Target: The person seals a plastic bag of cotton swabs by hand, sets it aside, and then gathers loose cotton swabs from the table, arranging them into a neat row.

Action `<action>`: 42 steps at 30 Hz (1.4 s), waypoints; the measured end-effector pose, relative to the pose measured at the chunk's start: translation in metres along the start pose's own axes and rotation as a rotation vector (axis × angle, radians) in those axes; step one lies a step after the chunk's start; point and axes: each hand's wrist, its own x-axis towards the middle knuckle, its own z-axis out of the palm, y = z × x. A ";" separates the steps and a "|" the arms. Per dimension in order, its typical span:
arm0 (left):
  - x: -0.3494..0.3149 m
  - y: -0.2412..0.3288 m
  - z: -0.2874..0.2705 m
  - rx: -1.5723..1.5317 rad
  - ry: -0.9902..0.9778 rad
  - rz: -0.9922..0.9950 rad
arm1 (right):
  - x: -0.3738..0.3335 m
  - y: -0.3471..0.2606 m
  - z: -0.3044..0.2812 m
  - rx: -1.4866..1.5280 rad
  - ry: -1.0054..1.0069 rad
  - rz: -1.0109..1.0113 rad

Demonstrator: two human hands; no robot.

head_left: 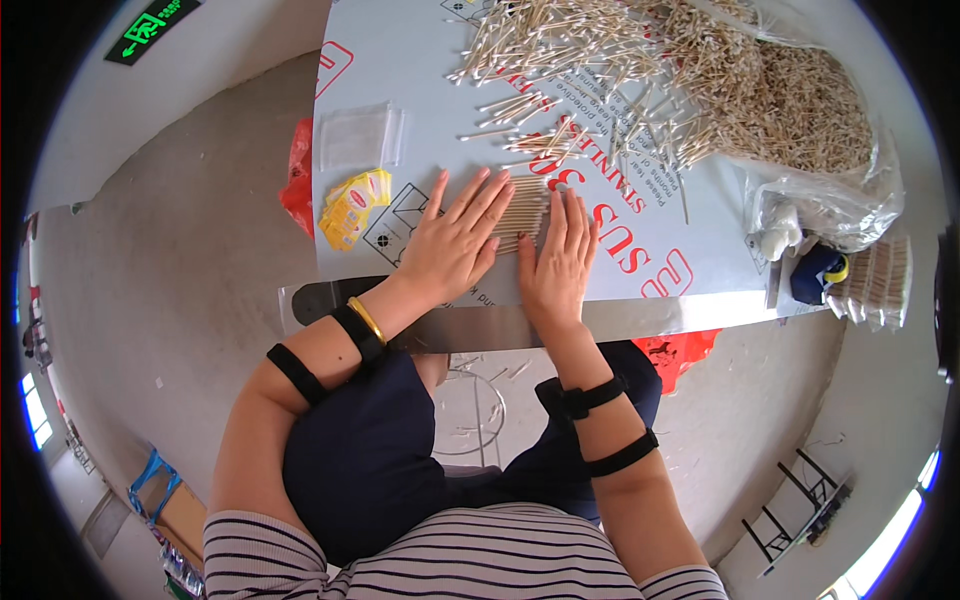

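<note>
A neat row of cotton swabs (520, 212) lies side by side on the table between my two hands. My left hand (445, 245) rests flat along the row's left side, fingers stretched and slightly spread, its fingertips over the swab ends. On the right side lies my right hand (556, 272), also flat with fingers straight, its edge against the other ends. Neither hand grips anything. Just beyond my fingertips are a few loose swabs (545, 148). A large heap of loose swabs (560, 40) spreads across the far side of the table.
A big clear bag of swabs (800, 100) lies open at far right. Near it are a dark blue tape dispenser (812, 275) and filled packs (875, 285). At left lie clear plastic bags (358, 138) and yellow cards (352, 208). A metal strip (480, 326) edges the table's near side.
</note>
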 end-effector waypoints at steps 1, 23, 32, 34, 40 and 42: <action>0.000 0.000 0.000 0.004 -0.004 -0.003 | 0.000 0.002 -0.002 -0.001 0.000 -0.001; 0.001 -0.001 -0.005 -0.047 -0.042 0.024 | 0.085 0.047 -0.033 -0.066 0.069 -0.215; 0.000 0.000 -0.004 -0.009 -0.068 0.012 | 0.113 0.028 -0.023 0.048 -0.043 -0.374; 0.001 0.001 -0.004 -0.016 -0.069 0.014 | 0.111 0.028 -0.023 0.028 -0.065 -0.350; 0.000 0.000 -0.009 -0.026 -0.049 0.011 | 0.096 0.030 -0.027 0.136 -0.110 -0.336; 0.001 0.001 -0.008 -0.016 -0.058 0.012 | 0.102 0.039 -0.032 0.104 -0.034 -0.269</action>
